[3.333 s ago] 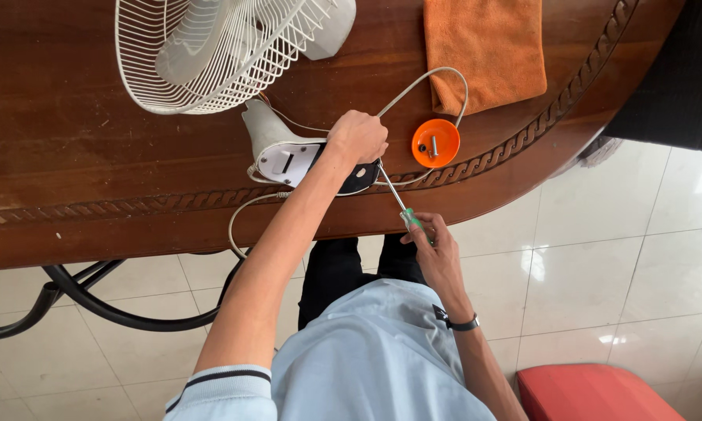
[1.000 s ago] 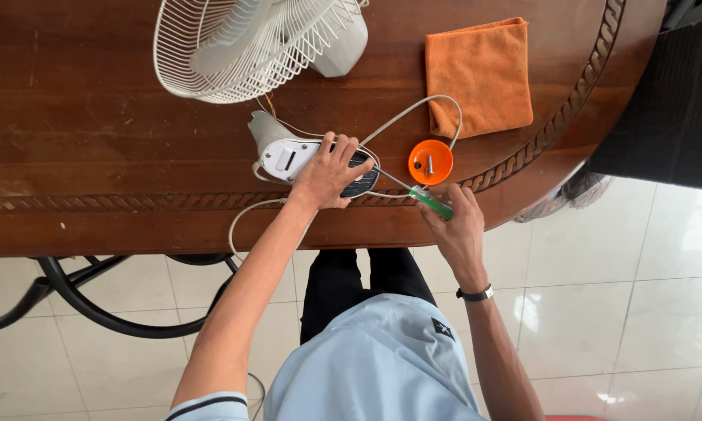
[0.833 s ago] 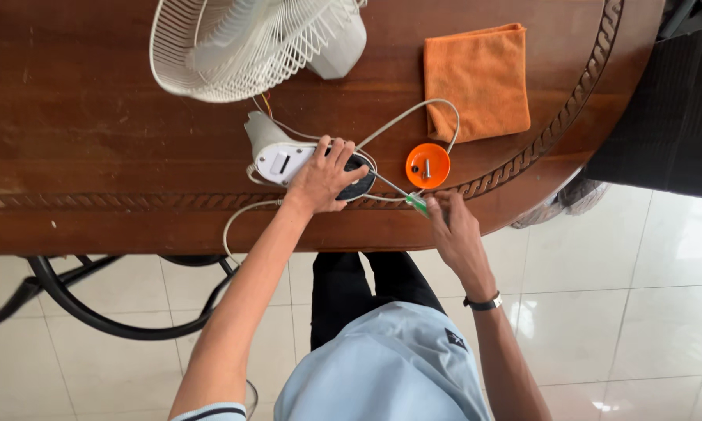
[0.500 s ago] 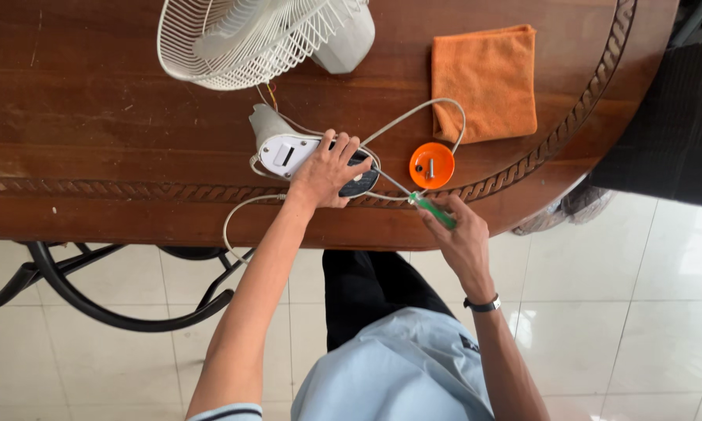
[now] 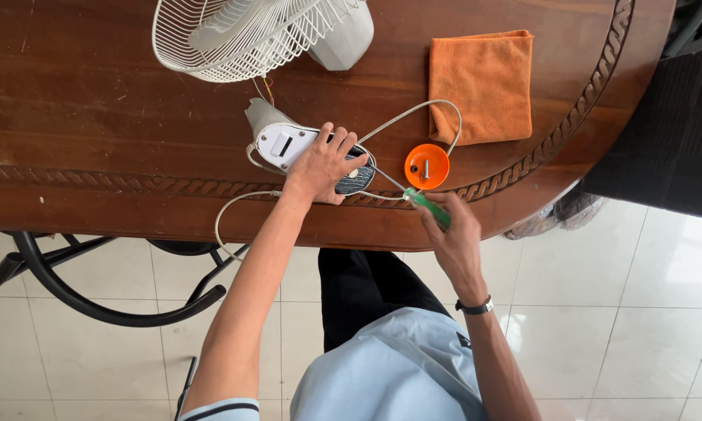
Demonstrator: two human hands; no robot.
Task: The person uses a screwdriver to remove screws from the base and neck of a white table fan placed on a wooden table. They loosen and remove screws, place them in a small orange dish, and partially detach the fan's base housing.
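Observation:
My left hand (image 5: 322,165) presses flat on the white and dark base of a dismantled fan (image 5: 282,145), which lies on the wooden table (image 5: 93,132). My right hand (image 5: 448,238) grips the green handle of a screwdriver (image 5: 425,206), whose thin shaft runs up-left to the base by my left fingers. The fan's white wire cage (image 5: 226,35) and motor housing lie further back. A small orange dish (image 5: 427,166) holding screws sits just right of the base. A white power cord (image 5: 413,113) loops around the dish.
A folded orange cloth (image 5: 480,86) lies at the back right of the table. Carved rope trim runs along the table's edge. Black curved table legs (image 5: 93,308) stand over white floor tiles at the left. A dark woven chair (image 5: 663,132) is at the right.
My left hand went from a fist on the base to lying flat on it. My right hand with the screwdriver moved up from below the table edge to the edge.

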